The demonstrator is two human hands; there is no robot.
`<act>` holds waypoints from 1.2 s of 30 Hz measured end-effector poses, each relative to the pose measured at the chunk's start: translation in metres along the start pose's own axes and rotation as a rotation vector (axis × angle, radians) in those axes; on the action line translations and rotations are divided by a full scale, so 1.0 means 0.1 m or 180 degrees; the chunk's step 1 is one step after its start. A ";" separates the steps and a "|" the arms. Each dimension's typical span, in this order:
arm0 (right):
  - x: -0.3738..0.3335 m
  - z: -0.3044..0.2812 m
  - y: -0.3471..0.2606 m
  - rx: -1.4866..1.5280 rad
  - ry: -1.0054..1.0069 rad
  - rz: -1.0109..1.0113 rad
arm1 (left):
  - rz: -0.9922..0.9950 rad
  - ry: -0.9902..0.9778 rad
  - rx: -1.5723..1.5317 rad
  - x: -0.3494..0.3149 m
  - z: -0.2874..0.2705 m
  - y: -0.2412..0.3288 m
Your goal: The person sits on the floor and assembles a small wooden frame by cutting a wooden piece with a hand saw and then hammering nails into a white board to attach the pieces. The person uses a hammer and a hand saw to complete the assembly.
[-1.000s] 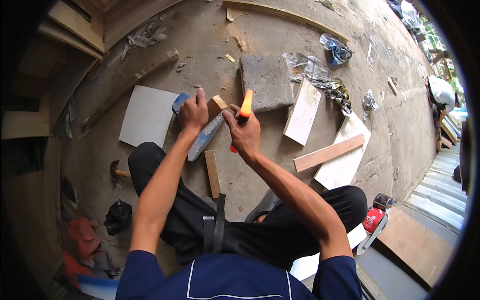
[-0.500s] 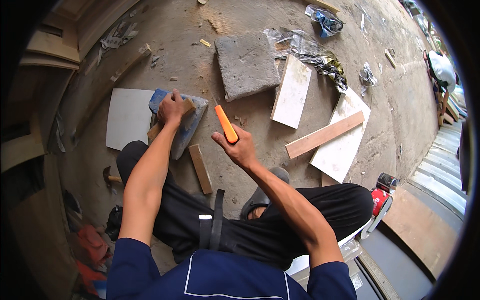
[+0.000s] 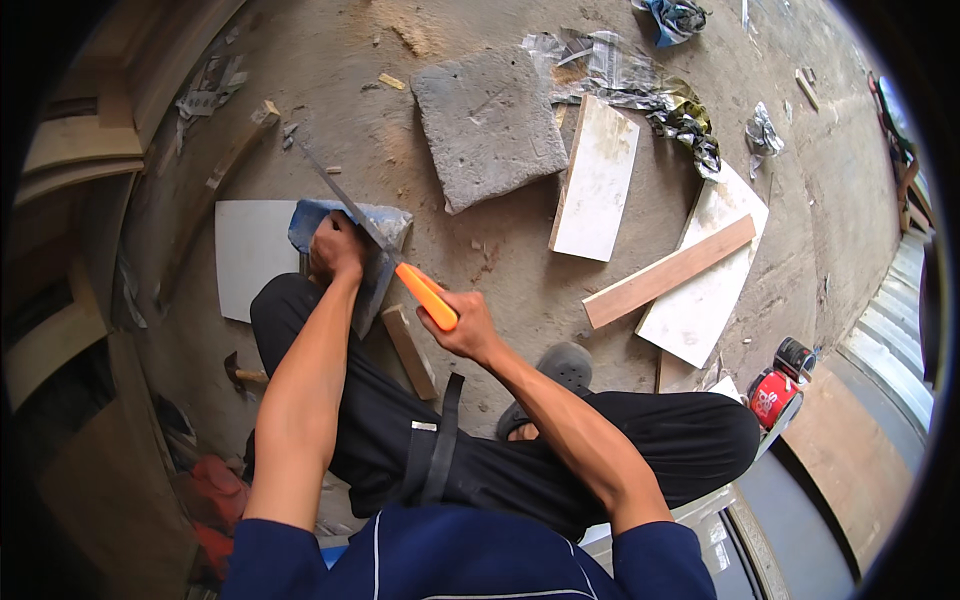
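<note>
My right hand [image 3: 462, 325] is closed around the orange handle of a handsaw [image 3: 427, 297]. Its thin, narrow blade slants up and left, passing just right of my left hand [image 3: 335, 248]. That hand is closed on a short wooden piece on top of a worn blue-and-grey block [image 3: 372, 285]; my fingers and the saw now hide most of the wood. Whether the teeth touch the wood I cannot tell. A white board [image 3: 248, 262] lies left of the block, and a short wooden offcut [image 3: 409, 352] lies between the block and my foot.
A rough concrete slab [image 3: 488, 128] lies ahead, with a white-faced board [image 3: 594, 180] beside it. Farther right, a reddish wooden strip [image 3: 670, 271] crosses another white board [image 3: 700, 300]. A hammer [image 3: 245, 374] rests by my left knee, red cans [image 3: 772, 397] by my right.
The saw has swung left, its blade now lying across the block beside my left hand. My right hand has moved slightly down and left. The view has shifted a little.
</note>
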State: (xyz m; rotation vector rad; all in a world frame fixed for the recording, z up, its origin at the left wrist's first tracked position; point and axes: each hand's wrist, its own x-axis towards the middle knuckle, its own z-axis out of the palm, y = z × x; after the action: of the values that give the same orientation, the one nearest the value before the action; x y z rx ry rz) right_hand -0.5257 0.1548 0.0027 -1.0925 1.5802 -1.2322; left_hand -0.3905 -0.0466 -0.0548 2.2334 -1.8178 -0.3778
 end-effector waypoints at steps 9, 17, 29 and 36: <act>-0.02 -0.05 -0.05 0.0250 -0.0059 -0.0255 | 0.0001 -0.0343 0.0014 -0.06 -0.11 0.05; 0.04 -0.07 -0.12 0.0342 -0.0096 -0.0214 | -0.0474 -0.0433 0.0196 -0.04 -0.20 0.24; 0.34 -0.01 0.00 0.0473 -0.0122 -0.0106 | -0.0081 -0.0302 -0.0345 -0.09 -0.14 0.29; 0.26 -0.04 -0.06 0.0349 -0.0275 -0.0211 | -0.0163 -0.0292 -0.0242 -0.01 -0.08 0.07</act>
State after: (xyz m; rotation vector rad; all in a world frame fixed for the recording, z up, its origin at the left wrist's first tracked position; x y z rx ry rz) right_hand -0.5355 0.1296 0.0071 -1.1203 1.4052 -1.2827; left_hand -0.3942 -0.0472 -0.0444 2.2489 -1.7614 -0.5584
